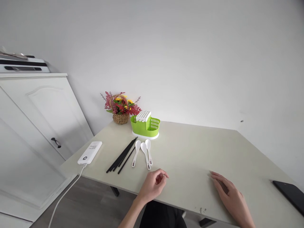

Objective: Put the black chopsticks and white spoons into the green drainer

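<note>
My left hand (155, 184) rests at the table's front edge with its fingers curled in and nothing visible in them. Just beyond it lie three white spoons (144, 148), bowls pointing away from me. Left of the spoons, several black chopsticks (123, 155) lie slanted side by side, one a little apart. Behind them stands a green utensil caddy (140, 127) with a white slotted top and a white base. My right hand (229, 197) lies on the table at the right, fingers stretched out, holding nothing.
A wicker basket of artificial flowers (121, 118) stands at the back left. A white power bank (90, 152) with a cable lies at the left edge, and a black phone (290, 193) at the far right. A white cabinet (49, 104) stands left of the table (190, 152).
</note>
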`<state>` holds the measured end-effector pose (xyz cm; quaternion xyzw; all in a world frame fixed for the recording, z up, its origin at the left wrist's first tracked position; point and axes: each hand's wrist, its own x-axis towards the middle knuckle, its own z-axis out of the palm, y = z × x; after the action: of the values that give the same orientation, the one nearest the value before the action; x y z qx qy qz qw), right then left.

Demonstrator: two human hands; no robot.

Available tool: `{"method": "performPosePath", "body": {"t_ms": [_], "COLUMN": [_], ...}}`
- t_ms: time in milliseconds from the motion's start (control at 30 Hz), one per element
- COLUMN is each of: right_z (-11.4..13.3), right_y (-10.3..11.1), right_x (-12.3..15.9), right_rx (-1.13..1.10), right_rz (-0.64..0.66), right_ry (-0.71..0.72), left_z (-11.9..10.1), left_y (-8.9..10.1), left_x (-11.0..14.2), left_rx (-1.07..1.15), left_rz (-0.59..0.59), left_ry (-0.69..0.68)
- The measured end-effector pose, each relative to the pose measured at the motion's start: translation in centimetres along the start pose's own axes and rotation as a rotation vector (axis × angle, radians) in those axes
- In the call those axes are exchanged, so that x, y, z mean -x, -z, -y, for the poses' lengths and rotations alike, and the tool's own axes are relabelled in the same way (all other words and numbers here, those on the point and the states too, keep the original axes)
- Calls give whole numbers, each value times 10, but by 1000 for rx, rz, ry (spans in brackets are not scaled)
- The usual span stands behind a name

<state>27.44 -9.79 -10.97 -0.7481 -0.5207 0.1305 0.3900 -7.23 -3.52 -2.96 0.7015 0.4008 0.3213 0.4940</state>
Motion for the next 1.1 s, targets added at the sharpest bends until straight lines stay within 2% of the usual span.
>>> {"method": "performPosePath", "body": {"t_ms": [900,1000,1100], "right_z": [-1,-1,-1], "right_y": [3,4,5], "right_x": [3,4,5], "right_rx": [23,23,36], "right_rz": [-14,-18,-10], "right_ry": [28,37,33], "left_z": [2,4,8], "left_y": [-4,1,24], "left_x": [0,3,10], "left_rx": [-6,6,-58], "left_rz": [-14,-86,-276], "left_ry": [-29,-61,-89]}}
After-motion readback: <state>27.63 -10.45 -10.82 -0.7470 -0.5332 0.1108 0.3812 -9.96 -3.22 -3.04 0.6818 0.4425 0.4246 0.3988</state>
